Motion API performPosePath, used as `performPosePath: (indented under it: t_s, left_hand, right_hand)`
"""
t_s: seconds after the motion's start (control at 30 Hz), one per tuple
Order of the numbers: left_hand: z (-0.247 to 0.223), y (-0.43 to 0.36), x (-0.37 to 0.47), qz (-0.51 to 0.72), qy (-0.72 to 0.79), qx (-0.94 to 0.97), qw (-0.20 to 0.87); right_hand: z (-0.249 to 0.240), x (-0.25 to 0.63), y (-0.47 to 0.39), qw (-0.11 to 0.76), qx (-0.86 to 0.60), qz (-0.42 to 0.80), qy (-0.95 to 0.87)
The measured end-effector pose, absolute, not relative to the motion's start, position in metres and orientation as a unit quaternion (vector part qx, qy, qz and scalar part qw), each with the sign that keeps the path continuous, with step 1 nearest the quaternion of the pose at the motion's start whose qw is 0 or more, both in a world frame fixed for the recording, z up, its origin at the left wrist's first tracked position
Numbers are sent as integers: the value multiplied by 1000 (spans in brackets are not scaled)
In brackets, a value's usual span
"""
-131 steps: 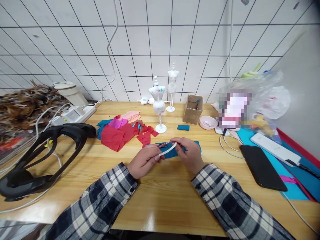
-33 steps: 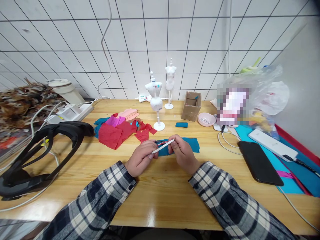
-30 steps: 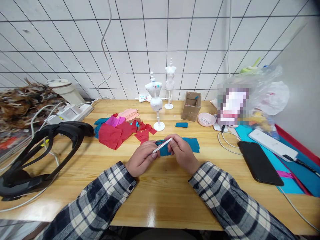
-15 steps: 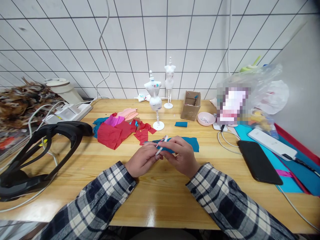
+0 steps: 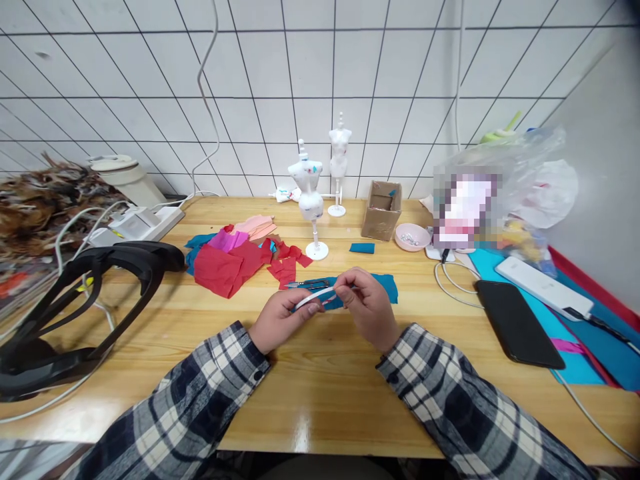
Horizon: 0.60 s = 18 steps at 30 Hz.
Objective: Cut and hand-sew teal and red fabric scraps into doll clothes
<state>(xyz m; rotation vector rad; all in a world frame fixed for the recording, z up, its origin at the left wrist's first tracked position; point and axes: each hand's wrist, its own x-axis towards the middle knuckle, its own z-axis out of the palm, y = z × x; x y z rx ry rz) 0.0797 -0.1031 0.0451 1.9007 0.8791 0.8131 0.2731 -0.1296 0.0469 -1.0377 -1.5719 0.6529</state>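
Observation:
Over the front of the table, my left hand (image 5: pixel 280 321) pinches one side of a thin roll of white tape (image 5: pixel 314 297) with reddish marks on its inside. My right hand (image 5: pixel 369 308) is closed at the roll's other end, with thumb and fingertips pressed together on the tape. Just beyond lies a blue strip of crepe paper or cloth (image 5: pixel 389 288). A pair of small snips (image 5: pixel 309 285) rests across its left end, partly hidden behind the hands.
Two white mini dress forms (image 5: pixel 311 203) stand at the back beside a cardboard box (image 5: pixel 382 212) and a pink bowl (image 5: pixel 412 237). Red scraps (image 5: pixel 227 267) lie left, near a black headset frame (image 5: pixel 95 333). A black phone (image 5: pixel 517 323) and cables are at right.
The roll has tipped from steep to nearly level. My right hand's fingers have drawn in to a pinch on its right end, and more of the snips shows.

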Motion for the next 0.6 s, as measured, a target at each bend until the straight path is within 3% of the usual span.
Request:
performPosePath:
  t_s: [0.2,0.4,0.6]
  left_hand:
    - [45,-103,85,387,428,660,481]
    - [44,-102,89,383,450,590,550]
    - [45,-103,91,371,436,622,534]
  right_hand:
    - [44,270,-129,491,-435,297,-694]
    - [43,266,-130,502,-442,316,-673]
    - [43,263,-128,485,-457,293,-686]
